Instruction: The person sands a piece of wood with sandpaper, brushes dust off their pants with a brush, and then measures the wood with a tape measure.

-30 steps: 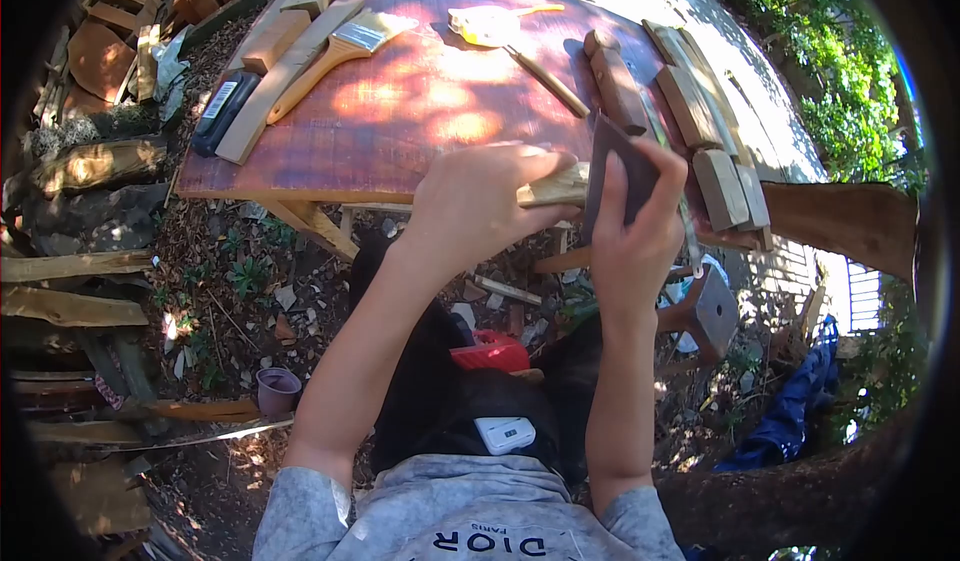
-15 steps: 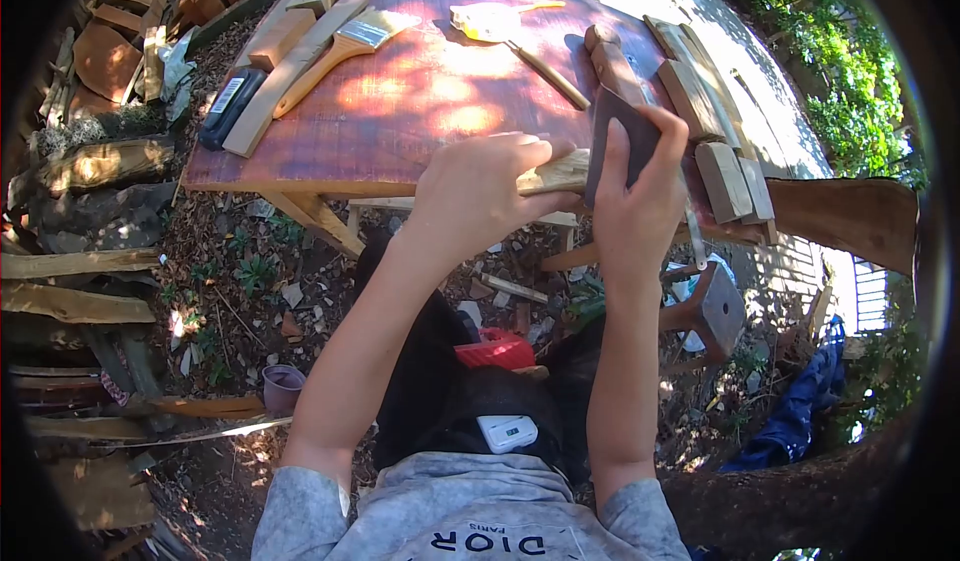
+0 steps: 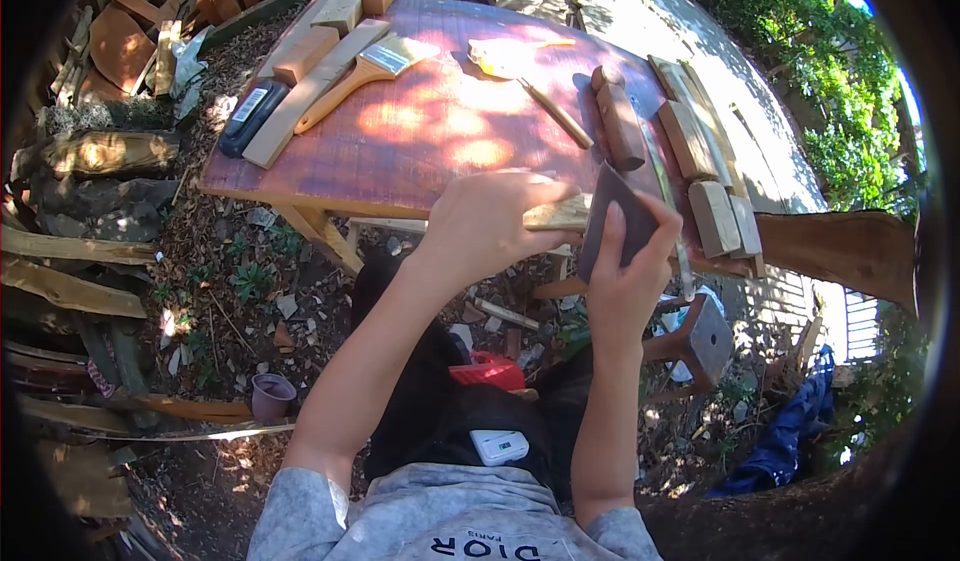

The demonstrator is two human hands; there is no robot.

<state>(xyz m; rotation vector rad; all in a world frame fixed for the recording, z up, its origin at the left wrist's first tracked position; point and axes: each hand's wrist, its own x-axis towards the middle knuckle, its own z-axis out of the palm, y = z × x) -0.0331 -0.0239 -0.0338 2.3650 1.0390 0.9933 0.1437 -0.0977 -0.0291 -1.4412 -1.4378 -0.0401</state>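
A person in a grey shirt sits before the worktop, a small white device on the lap and a red object low between the legs, nearer than the worktop's front edge. On the littered ground short of its left corner stands a purple cup; below its right corner is a dark stool. Just over the front edge, the left hand has its fingers closed around a short piece of wood, and the right hand pinches a dark folded sheet between thumb and fingers, at the wood's end; whether the two touch cannot be told. The worktop's reddish surface is dappled with sunlight. A dark bottle and a flat brush lie toward its left side, among wooden blocks; a thin stick and a rounded wooden piece lie right of its middle, and more blocks line its right edge. Left of the worktop, timber is piled on the ground; beyond its right side run bright paving and green foliage.
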